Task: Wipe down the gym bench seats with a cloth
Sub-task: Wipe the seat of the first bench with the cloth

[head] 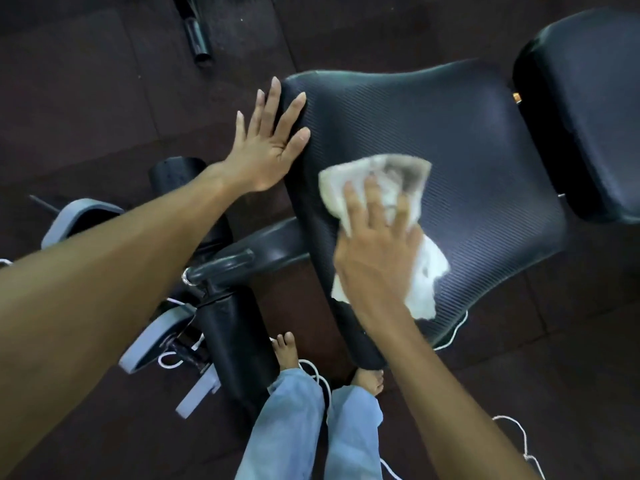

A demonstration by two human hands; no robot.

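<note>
A black textured bench seat pad (478,140) fills the middle of the head view. A white cloth (391,178) with grey smudges lies on the pad's near-left part. My right hand (377,247) presses flat on the cloth, fingers spread and fairly straight. My left hand (270,140) is held flat with straight fingers at the pad's left edge, its thumb and forefinger touching the pad. A second black pad (588,109) stands at the upper right, separated from the seat by a gap.
Black foam rollers (235,337) and grey frame parts (152,337) of the bench lie to the left, below my left arm. A white cord (318,372) trails on the dark floor around my bare feet (285,351). A dark bar end (197,32) lies at the top.
</note>
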